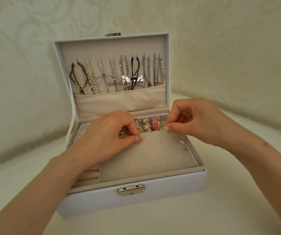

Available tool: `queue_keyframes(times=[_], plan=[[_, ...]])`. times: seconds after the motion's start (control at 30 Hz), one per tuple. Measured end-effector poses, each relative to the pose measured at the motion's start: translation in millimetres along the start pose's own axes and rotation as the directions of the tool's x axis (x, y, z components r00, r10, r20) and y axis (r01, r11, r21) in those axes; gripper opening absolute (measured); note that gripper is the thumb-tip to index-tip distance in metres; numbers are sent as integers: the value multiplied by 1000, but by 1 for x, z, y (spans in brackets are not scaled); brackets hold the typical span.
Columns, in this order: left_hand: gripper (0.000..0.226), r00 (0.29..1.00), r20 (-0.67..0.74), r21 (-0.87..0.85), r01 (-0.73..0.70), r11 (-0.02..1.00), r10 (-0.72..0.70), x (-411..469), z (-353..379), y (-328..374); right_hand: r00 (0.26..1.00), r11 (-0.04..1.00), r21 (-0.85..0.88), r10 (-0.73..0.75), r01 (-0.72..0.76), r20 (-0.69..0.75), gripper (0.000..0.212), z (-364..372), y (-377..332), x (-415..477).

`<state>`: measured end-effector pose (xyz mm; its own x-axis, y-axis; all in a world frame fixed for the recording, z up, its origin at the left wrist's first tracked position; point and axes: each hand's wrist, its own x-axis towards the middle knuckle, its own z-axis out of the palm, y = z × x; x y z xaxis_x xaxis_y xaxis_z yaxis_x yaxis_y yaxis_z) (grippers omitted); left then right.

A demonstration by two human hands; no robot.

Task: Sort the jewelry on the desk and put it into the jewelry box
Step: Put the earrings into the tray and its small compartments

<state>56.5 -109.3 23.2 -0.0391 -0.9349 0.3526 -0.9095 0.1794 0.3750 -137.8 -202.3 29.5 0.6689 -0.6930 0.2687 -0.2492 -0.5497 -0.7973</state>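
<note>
Box [161, 189], white and open, stood on the pale worktop [204, 217] with its metal clasp [130, 191] facing the person. In its tray lay a beige pad [150, 158] dotted with small holes, filling the near right part. A tiny silver stud [146, 136] sat on the pad close to its far edge. Behind the pad, rings [155, 125] stood in padded slots, gold ones on the left and a pink heart-shaped one on the right. Cream rolls [88, 177] ran along the tray's left side.

The left hand [107, 139] reached in over the rolls. Its thumb lay on top of the pad just beside the stud, and its curled fingers [135, 132] came down at the pad's far edge, pinching the pad there. The right hand [194, 121] hovered at the pad's far right corner with thumb and forefinger tips drawn together. Whether they held anything was too small to tell. The other fingers were curled into the palm.

The lid [112, 46] stood upright behind the tray. Necklaces [133, 77] hung in a row from tabs inside it, among them a large silver bow. Their lower ends dropped into a cream pocket [119, 100] across the bottom of the lid. A white ribbon [71, 119] joined lid and box on the left. A cream patterned wall [221, 48] rose behind.
</note>
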Motion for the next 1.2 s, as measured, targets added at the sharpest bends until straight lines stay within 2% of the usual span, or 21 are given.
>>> queue_keyframes(times=[0.23, 0.47, 0.77, 0.9, 1.1, 1.2], plan=[[17, 998, 30, -96, 61, 993, -58, 1, 0, 0, 1000, 1000, 2, -23, 23, 0, 22, 0, 0, 0], [13, 995, 48, -115, 90, 989, -85, 1, 0, 0, 1000, 1000, -10, -24, 24, 0, 22, -1, 0, 0], [20, 999, 24, 0, 28, 1000, -28, 2, 4, 1, 1000, 1000, -13, -1, 1, 3, 24, -1, -1, 0], [14, 998, 53, -45, -22, 999, 24, 1, 3, -2, 1000, 1000, 3, -2, 2, 10, 23, -1, -3, -2], [34, 995, 54, -92, -77, 993, 83, -9, -2, -8, 1000, 998, 68, -7, 5, 26, 22, 1, -5, -3], [34, 996, 48, -66, -76, 995, 79, -15, -5, -9, 1000, 994, 110, -22, 21, 11, 18, 1, -6, -3]])
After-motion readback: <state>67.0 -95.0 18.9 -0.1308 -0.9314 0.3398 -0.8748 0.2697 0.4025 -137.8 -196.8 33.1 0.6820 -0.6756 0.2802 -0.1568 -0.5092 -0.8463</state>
